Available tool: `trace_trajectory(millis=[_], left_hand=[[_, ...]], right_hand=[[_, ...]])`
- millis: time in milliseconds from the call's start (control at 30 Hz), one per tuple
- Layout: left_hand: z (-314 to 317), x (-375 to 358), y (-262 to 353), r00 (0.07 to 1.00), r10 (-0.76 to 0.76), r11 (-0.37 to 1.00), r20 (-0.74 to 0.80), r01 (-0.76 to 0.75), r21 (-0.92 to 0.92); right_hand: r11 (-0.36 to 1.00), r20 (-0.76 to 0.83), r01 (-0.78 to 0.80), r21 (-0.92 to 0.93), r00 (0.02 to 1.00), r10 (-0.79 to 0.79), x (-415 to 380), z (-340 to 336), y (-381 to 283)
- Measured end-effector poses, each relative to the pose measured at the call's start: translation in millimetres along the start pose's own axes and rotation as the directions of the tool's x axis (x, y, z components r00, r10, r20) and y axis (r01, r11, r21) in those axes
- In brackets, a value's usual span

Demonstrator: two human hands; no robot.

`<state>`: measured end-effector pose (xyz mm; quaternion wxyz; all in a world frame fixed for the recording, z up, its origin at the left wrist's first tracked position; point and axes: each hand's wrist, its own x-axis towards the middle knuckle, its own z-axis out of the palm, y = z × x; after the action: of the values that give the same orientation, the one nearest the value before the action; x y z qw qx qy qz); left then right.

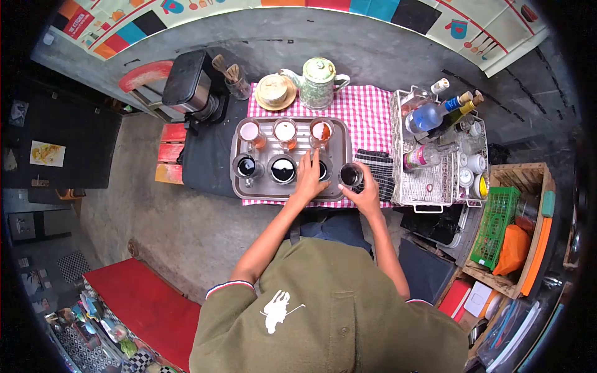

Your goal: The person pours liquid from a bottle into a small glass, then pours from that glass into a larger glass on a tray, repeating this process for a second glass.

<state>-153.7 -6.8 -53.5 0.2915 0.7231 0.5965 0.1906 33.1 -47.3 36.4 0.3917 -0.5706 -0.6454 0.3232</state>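
My left hand is over the front right of a brown serving tray, its fingers and thumb around a glass of dark liquid that they partly hide. Just off the tray's right edge, my right hand grips a small glass of dark liquid. Two more dark-filled glass mugs, a left one and a middle one, stand in the tray's front row. Behind them are three glasses of reddish-amber drink with pale tops: left, middle and right.
A green patterned teapot and a cup on a saucer stand behind the tray. At left is a coffee maker. A white wicker basket with bottles and jars stands right, beside a dark checked cloth.
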Motion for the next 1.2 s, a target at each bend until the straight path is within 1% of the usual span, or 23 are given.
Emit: trace_trajectory(millis=[100,233,267,333,433,467,533,600,633,800,900,933,1033,1067,1200], left_hand=[[4,2,1,1.0,-0.012,1.0,-0.006,0.012,-0.002],[11,-1,-1,0.999,-0.005,1.0,-0.033,0.005,-0.009],[12,-4,-2,0.999,0.0,1.0,-0.036,-0.001,-0.026],[10,-6,0,0.999,0.0,1.0,-0.044,-0.002,-0.029],[6,-7,-2,0.999,-0.047,0.989,-0.015,0.045,-0.141],[6,-8,-2,0.999,-0.041,0.991,-0.034,0.036,-0.128],[9,-9,-7,0.997,-0.009,0.983,-0.078,-0.006,-0.183],[12,-12,-14,0.993,0.016,0.97,-0.115,-0.043,-0.24],[13,-13,-17,0.99,0.042,0.969,-0.134,-0.073,-0.235],[21,-15,-27,0.978,0.078,0.945,-0.194,-0.135,-0.299],[24,-17,-32,0.989,0.016,0.892,-0.149,-0.081,-0.445],[23,-15,-34,0.991,0.012,0.892,-0.134,-0.071,-0.446],[26,-15,-39,0.997,-0.02,0.837,-0.073,-0.023,-0.546],[28,-13,-41,0.994,0.003,0.853,-0.11,-0.06,-0.519],[29,-14,-43,0.993,0.007,0.872,-0.122,-0.066,-0.486]], right_hand=[[1.0,-0.003,-0.008,0.022,1.0,0.008,3,0,1],[1.0,-0.048,0.009,0.002,0.999,-0.009,1,4,1],[0.999,-0.038,-0.016,0.038,0.999,0.018,1,4,2],[0.999,-0.042,-0.027,0.034,0.999,0.028,-1,6,1],[1.0,-0.052,-0.009,0.022,0.999,0.01,-1,7,3],[1.0,-0.054,-0.003,0.02,0.999,0.004,-1,8,4],[0.999,-0.058,0.007,0.039,0.998,-0.005,-2,10,6],[0.998,-0.046,-0.03,0.056,0.998,0.033,-3,10,5],[0.997,-0.039,-0.048,0.065,0.998,0.051,-3,10,4],[0.998,-0.059,-0.027,0.061,0.998,0.031,-5,11,6],[0.998,-0.055,-0.022,0.06,0.998,0.025,-8,12,10],[0.998,-0.049,-0.029,0.063,0.998,0.032,-9,11,11],[0.998,-0.03,-0.029,0.062,0.999,0.031,-10,9,11],[0.998,-0.024,-0.024,0.062,0.999,0.026,-9,8,11],[0.996,0.003,-0.053,0.072,0.999,0.053,-8,6,5]])
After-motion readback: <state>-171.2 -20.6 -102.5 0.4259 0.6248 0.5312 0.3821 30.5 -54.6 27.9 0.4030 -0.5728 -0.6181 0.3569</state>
